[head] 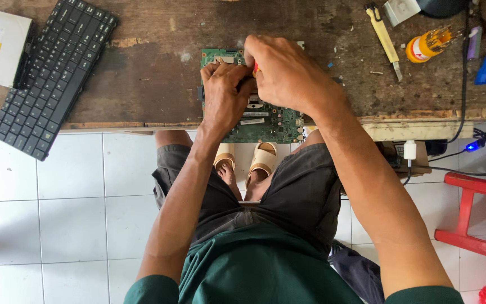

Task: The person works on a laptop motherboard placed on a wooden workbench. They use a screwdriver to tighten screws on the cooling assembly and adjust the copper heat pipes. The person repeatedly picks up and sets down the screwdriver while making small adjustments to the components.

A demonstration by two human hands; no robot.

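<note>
I am at a little repair workshop. My old wooden table [142, 73] is scratched and worn, and on it lie a green circuit board [265, 126], a black keyboard [52, 73], a yellow tool [383, 36] and a pot of small screwdrivers [430, 44]. Wires [479, 146] hang over a white tiled floor [57, 214].

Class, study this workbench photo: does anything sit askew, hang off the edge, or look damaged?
Yes. The black keyboard lies diagonally, one corner overhanging the wooden bench. The green circuit board also juts past the bench's front edge. The benchtop is scuffed, its surface worn.
</note>
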